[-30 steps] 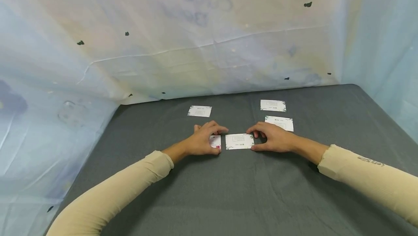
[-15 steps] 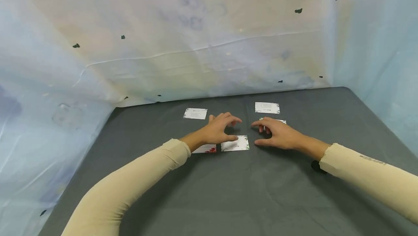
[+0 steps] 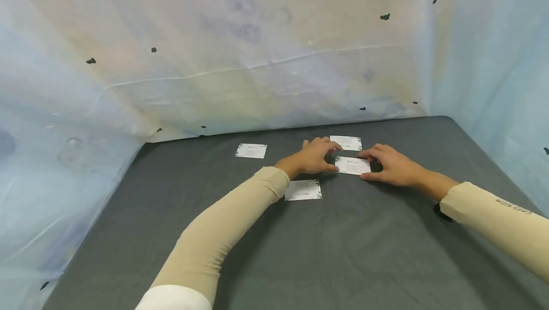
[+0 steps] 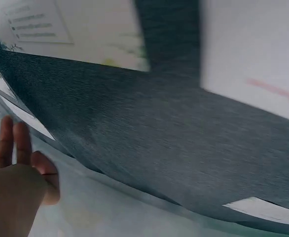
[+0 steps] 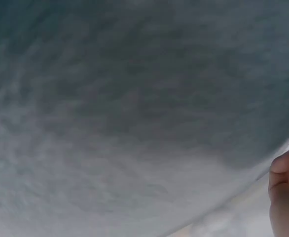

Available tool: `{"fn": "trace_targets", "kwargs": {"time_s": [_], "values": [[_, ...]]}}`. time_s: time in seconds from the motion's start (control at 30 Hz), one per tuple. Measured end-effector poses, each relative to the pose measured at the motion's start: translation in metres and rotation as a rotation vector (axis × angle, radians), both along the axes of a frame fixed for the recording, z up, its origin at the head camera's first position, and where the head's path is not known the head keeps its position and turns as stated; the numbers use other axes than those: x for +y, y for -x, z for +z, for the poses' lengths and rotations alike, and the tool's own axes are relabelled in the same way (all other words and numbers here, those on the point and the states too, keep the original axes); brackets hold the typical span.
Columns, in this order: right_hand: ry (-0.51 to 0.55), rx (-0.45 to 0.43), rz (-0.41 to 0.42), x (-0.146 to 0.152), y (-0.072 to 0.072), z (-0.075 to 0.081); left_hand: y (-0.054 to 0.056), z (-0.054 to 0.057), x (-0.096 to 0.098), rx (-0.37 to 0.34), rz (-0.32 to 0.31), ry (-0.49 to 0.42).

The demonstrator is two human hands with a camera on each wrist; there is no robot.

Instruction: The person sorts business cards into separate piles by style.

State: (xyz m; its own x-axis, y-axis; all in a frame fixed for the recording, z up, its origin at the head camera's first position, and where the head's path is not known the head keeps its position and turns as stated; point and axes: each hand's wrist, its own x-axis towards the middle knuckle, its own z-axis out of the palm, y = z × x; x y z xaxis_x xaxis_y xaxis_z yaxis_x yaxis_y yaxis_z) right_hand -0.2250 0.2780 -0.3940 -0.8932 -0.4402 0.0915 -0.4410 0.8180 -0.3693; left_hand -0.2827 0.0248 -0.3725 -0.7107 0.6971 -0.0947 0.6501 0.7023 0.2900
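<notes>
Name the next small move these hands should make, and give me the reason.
Probably nudge the leaf-cornered card round slightly to line up with the nearer white card: the left hand and right hand sit at its two short ends, and its long edges look angled against that card's.

1. L hand [image 3: 316, 156] at left edge of card [image 3: 352, 165] btw hands; thumb by its near corner, fingers bent.
2. R hand [image 3: 391, 166] round card's right end; grip unclear.
3. L arm [image 3: 223, 224] from card's near left, R arm [image 3: 497, 219] near right.
</notes>
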Motion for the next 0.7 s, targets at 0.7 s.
{"fn": "trace_targets", "kwargs": {"time_s": [0.7], "values": [[0.090,-0.019,-0.057,0.002,0.001,-0.005,0.002,-0.010,0.019,-0.008,0.068,0.064]]}}
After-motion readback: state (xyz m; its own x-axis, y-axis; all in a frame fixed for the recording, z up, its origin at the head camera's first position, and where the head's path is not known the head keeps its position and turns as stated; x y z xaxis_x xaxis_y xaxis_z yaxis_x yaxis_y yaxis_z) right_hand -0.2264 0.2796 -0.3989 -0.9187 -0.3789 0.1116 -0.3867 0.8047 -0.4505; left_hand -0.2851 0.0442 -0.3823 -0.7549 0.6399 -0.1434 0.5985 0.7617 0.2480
